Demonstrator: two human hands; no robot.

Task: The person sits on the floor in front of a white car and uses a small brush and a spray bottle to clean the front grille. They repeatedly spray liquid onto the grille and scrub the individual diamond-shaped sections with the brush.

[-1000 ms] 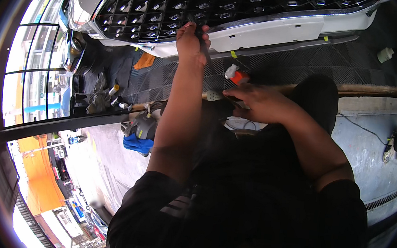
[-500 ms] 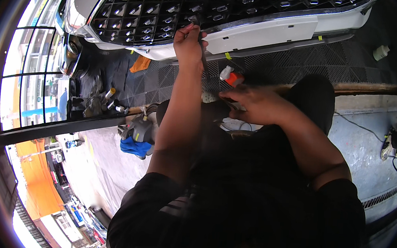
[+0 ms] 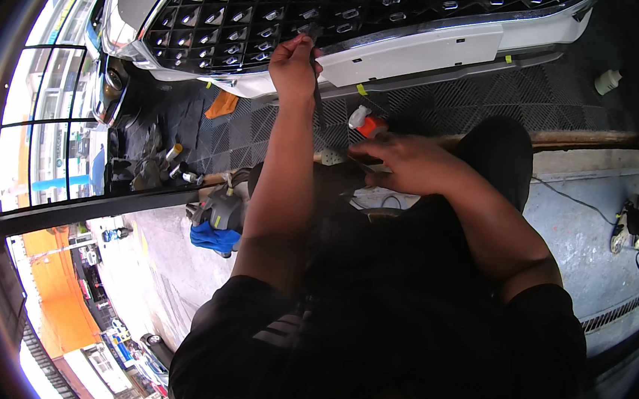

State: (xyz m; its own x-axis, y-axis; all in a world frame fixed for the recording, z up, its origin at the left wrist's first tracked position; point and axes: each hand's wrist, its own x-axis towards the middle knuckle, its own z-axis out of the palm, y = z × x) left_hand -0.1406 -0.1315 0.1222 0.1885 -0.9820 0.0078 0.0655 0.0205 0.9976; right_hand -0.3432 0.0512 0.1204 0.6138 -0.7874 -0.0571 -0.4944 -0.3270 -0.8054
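My left hand (image 3: 294, 74) is raised to the lower edge of a car's black grille (image 3: 251, 18) set with small chrome pieces. Its fingers are closed round a slim dark brush (image 3: 318, 98), whose handle hangs below the fist. The brush's tip is against or just before the grille; contact is hard to make out. Lower and to the right, my right hand (image 3: 416, 166) hovers or rests by my knee, fingers stretched out and thumb apart, with no held thing visible. Just beyond those fingers is an orange bottle (image 3: 371, 126) with a white spray head.
Below the grille runs the white bumper (image 3: 421, 54), with yellow-green tape bits (image 3: 361, 89) underneath. An orange cloth (image 3: 222, 105) lies on dark ribbed floor tiles (image 3: 455, 98). A grey machine (image 3: 225, 211) with a blue cloth stands at left, a pale bottle (image 3: 608, 82) at far right.
The whole view has shifted slightly. My left hand, still gripping the brush, has moved a little left along the grille. My right hand keeps almost the same pose.
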